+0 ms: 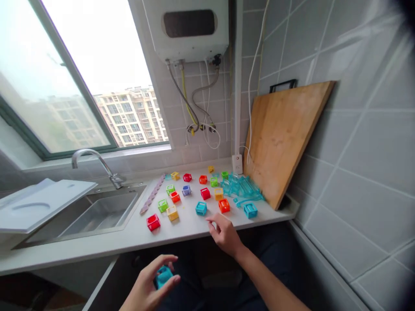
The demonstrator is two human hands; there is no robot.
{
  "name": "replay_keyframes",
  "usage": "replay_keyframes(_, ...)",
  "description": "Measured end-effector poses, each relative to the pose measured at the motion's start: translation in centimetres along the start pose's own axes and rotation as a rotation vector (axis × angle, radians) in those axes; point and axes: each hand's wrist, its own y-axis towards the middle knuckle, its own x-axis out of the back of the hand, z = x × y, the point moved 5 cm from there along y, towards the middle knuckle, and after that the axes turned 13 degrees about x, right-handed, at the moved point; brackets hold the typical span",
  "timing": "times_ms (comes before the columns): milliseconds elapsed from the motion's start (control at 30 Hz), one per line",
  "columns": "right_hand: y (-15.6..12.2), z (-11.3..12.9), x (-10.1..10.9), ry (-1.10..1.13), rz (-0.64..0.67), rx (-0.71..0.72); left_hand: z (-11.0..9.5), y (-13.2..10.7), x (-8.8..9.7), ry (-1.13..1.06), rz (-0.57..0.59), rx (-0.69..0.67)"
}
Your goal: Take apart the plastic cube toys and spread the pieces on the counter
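Observation:
My left hand (151,283) is in front of the counter's edge, its fingers and thumb curled round a blue hollow plastic cube (164,276). Over the front of the counter, my right hand (224,233) is loosely bent, with thumb and index finger a little apart and nothing visible in them. Just beyond its fingertips sits another blue cube (201,209), and an orange-red cube (223,205) stands close by. Farther right is a blue cube (250,210). A red cube (153,222) and a yellow cube (172,213) lie to the left.
Several other coloured cubes are scattered on the white counter (188,231). Clear teal plastic pieces (241,186) lie in front of a leaning wooden board (282,134). A purple strip (152,194) runs beside the sink (103,211), under a tap (97,157). A white board (42,203) covers its left side.

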Motion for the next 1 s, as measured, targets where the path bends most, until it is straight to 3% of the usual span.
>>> replay_keyframes(67, -5.1, -0.1, -1.0, 0.284, -0.117, -0.084, -2.6, 2.9, 1.3, 0.132, -0.015, -0.088)
replay_keyframes(200, -13.3, -1.1, -4.9, 0.764, -0.399, -0.435, -6.9, 10.3, 2.5, 0.387, -0.199, -0.227)
replay_keyframes(300, -15.3, -1.2, -7.5, 1.061, -0.447, -0.55, -8.7, 16.0, 1.6, 0.634, -0.244, -0.234)
replay_keyframes(400, -14.8, -1.4, -8.1, 1.288, -0.458, -0.569, -9.5, 20.4, 0.5, 0.718, -0.252, -0.205)
replay_keyframes(500, -14.3, -2.2, -8.2, 1.437, -0.483, -0.585, -9.3, 23.6, -0.5, 0.792, -0.248, -0.168)
replay_keyframes(667, -15.2, -4.3, -9.8, 1.474, -0.489, -0.63, -7.2, 27.0, -1.9, 0.871, -0.165, -0.13)
replay_keyframes(1000, -17.1, -6.7, -11.9, 1.447, -0.424, -0.678, -4.2, 30.0, -3.4, 0.84, -0.022, -0.132)
